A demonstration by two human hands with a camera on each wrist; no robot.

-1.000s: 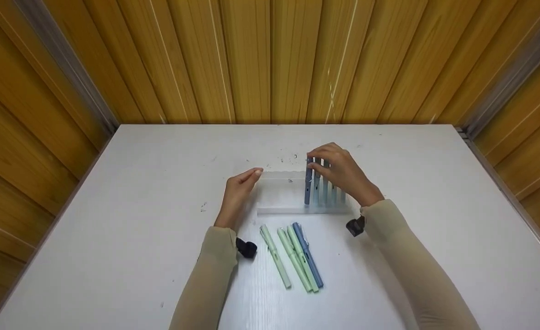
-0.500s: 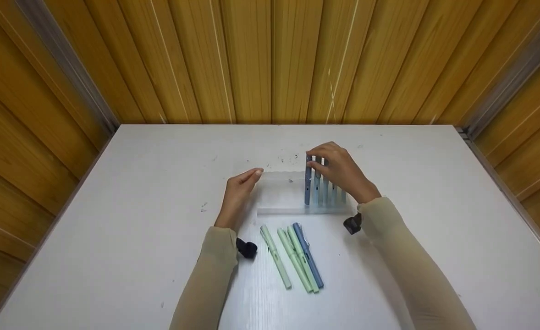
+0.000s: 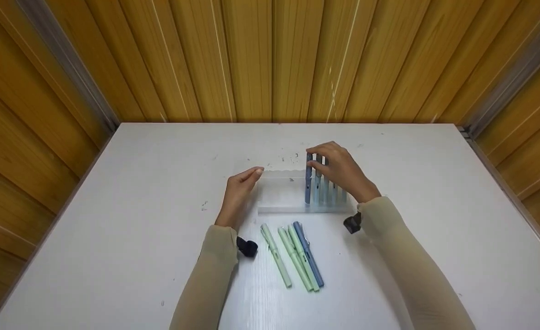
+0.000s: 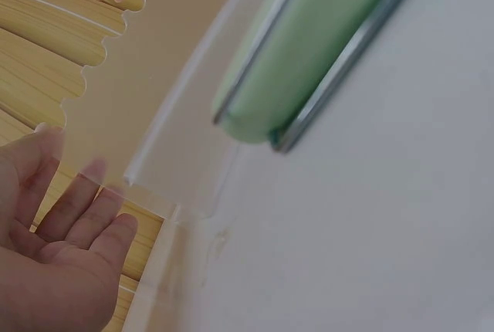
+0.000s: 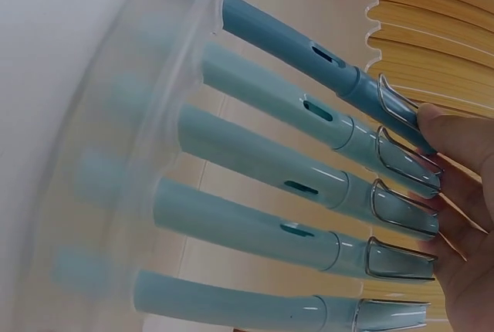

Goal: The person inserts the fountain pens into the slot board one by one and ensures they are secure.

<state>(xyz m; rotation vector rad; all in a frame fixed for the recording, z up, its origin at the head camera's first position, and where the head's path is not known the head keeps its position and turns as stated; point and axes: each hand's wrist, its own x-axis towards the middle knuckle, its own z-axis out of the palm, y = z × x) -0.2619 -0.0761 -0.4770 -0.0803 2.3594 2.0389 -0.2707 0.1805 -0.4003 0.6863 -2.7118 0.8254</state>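
Observation:
My left hand [image 3: 238,192] pinches the upper left corner of a clear pen stand [image 3: 281,188] with a scalloped top edge. At its right part, my right hand [image 3: 342,168] pinches the cap end of a dark blue fountain pen [image 5: 285,42] between thumb and fingers. That pen stands upright, its lower end at the stand's base ledge. Several lighter blue pens [image 5: 262,150] stand in a row beside it, clips on their caps, partly behind my right hand in the head view. The stand's left half holds no pens.
In front of the stand, light green pens [image 3: 277,256] and a dark blue pen [image 3: 311,259] lie on the white table [image 3: 128,220]. A green pen [image 4: 301,54] looms close in the left wrist view. Wood-look panels [image 3: 247,59] rise behind the table.
My right wrist has shifted slightly left and up while the fingers keep hold of the dark blue fountain pen. My left hand, the stand and the lying pens stay put.

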